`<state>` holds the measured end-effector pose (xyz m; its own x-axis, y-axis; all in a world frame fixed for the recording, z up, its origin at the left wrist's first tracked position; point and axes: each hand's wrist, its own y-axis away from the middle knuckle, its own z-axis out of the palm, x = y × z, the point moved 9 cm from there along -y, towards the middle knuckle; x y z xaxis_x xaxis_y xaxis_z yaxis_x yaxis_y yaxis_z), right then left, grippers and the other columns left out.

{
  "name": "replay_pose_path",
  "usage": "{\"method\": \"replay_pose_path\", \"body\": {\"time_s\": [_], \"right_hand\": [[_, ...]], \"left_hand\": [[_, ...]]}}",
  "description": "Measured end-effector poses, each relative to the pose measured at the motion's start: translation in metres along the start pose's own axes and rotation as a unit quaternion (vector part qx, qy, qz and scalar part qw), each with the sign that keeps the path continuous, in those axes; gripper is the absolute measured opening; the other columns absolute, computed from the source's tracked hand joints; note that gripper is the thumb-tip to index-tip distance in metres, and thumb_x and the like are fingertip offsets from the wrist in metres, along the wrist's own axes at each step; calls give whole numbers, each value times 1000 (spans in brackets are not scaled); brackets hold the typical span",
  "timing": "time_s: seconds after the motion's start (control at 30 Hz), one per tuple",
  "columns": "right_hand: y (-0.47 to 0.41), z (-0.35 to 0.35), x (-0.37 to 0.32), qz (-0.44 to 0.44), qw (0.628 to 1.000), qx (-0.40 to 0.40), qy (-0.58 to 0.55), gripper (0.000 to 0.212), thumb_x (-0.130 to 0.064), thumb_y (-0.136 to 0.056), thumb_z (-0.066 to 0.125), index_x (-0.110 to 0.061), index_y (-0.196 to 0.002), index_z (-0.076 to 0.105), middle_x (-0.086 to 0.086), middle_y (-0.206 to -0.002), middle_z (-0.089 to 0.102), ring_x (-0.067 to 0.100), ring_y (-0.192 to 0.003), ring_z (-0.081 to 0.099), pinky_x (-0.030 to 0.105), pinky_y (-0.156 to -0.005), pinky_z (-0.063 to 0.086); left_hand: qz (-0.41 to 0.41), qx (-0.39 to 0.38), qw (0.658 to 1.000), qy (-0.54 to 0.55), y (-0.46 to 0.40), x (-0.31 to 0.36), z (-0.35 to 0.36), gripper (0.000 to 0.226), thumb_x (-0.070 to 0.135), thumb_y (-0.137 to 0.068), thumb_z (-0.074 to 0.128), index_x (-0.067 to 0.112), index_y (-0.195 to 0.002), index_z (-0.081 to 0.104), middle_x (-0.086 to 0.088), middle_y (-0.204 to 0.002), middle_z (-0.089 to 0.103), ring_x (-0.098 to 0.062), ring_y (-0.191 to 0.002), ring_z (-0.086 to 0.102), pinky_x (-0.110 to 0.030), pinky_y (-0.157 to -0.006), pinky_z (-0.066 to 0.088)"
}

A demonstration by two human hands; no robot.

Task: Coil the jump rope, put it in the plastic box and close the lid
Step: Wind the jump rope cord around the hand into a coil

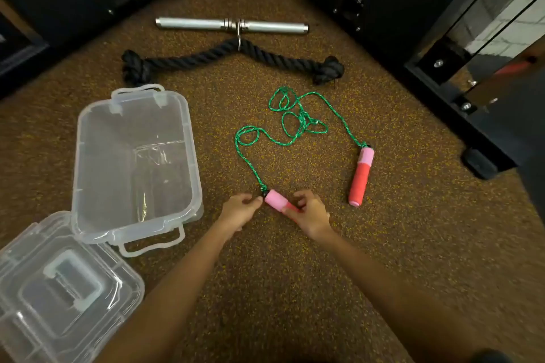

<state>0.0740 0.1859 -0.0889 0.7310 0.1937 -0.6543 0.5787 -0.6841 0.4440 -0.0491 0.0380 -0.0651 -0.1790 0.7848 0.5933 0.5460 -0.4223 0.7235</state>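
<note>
A jump rope lies on the speckled brown floor: a green cord [292, 118] in loose tangled loops with two pink-and-red foam handles. The far handle [361, 175] rests alone to the right. My right hand [309, 215] grips the red end of the near handle [274, 199]. My left hand [240, 211] pinches the handle's black cord end with its fingertips. The clear plastic box [79, 138] stands open and empty at the left. Its clear lid [124, 283] lies apart at the lower left, partly tucked under the box's near end.
A thick black rope attachment [188, 60] and a chrome bar [191, 23] lie on the floor beyond the jump rope. Black gym machine frames [427, 47] stand at the right and back left, with a foot [480, 163] sticking out on the right.
</note>
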Motion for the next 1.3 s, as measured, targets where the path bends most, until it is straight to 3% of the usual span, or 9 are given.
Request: {"method": "replay_pose_path", "body": {"time_s": [0.2, 0.33, 0.47, 0.6, 0.77, 0.9, 1.0, 1.17, 1.3], "right_hand": [[4, 5, -7, 14, 999, -24, -26, 33, -21, -79, 76, -8, -107, 65, 2, -89, 60, 17, -85, 58, 21, -74, 48], [30, 13, -31, 87, 958, -114, -249, 32, -18, -86, 69, -1, -112, 64, 8, -89, 64, 12, -67, 55, 12, -46, 44], [65, 30, -74, 107, 880, -250, -390, 21, -19, -90, 62, -7, -107, 64, 4, -87, 67, 12, -72, 63, 28, -63, 52], [93, 41, -108, 85, 821, -336, -454, 14, -18, -90, 57, -8, -100, 63, 7, -90, 70, 16, -77, 69, 36, -72, 57], [124, 43, -138, 35, 778, -429, -458, 27, -22, -81, 60, -7, -103, 63, 11, -95, 72, 21, -87, 70, 38, -79, 57], [131, 36, -148, 6, 786, -474, -397, 27, -21, -82, 58, -7, -105, 61, 11, -105, 68, 23, -96, 67, 39, -85, 56], [115, 17, -149, -20, 845, -470, -254, 21, -17, -91, 55, -8, -109, 59, 8, -107, 67, 21, -96, 65, 32, -83, 54], [51, -61, -196, -93, 948, -295, -80, 14, -10, -97, 49, -18, -98, 60, 1, -96, 66, 15, -85, 62, 28, -72, 47], [38, -96, -271, -175, 945, -256, -104, 20, -20, -99, 47, -25, -109, 62, -3, -112, 65, 16, -108, 59, 33, -89, 43]], "left_hand": [[-43, -39, 996, 63, 8, -8, 4, 52, 48, -97, 38, 8, -128, 49, -8, -109, 59, -23, -99, 58, -40, -85, 49], [-61, -46, 986, 150, 14, -5, -2, 66, 55, -96, 29, 2, -134, 43, -17, -121, 59, -28, -103, 58, -42, -84, 48], [-51, -87, 947, 306, 22, 11, -4, 72, 66, -91, 26, 7, -123, 51, -18, -116, 61, -29, -108, 57, -45, -91, 46], [-17, -165, 842, 514, 36, 39, -7, 70, 65, -88, 35, 4, -114, 56, -16, -103, 68, -29, -94, 64, -42, -87, 48], [58, -232, 828, 507, 66, 67, -24, 48, 40, -95, 39, 2, -117, 58, -13, -108, 71, -29, -93, 70, -42, -87, 51], [97, -257, 817, 508, 89, 86, -40, 35, 17, -97, 33, -3, -111, 58, -15, -101, 73, -28, -89, 72, -34, -82, 55], [145, -250, 846, 447, 104, 101, -54, 32, 10, -97, 31, 0, -110, 59, -11, -100, 73, -24, -89, 72, -31, -79, 58], [200, -235, 886, 345, 129, 121, -73, 32, 4, -93, 34, 4, -111, 60, -6, -98, 74, -19, -84, 72, -29, -74, 58], [234, -249, 891, 299, 152, 141, -83, 35, -2, -89, 34, 6, -111, 61, -4, -101, 74, -18, -84, 72, -26, -67, 58]]}}
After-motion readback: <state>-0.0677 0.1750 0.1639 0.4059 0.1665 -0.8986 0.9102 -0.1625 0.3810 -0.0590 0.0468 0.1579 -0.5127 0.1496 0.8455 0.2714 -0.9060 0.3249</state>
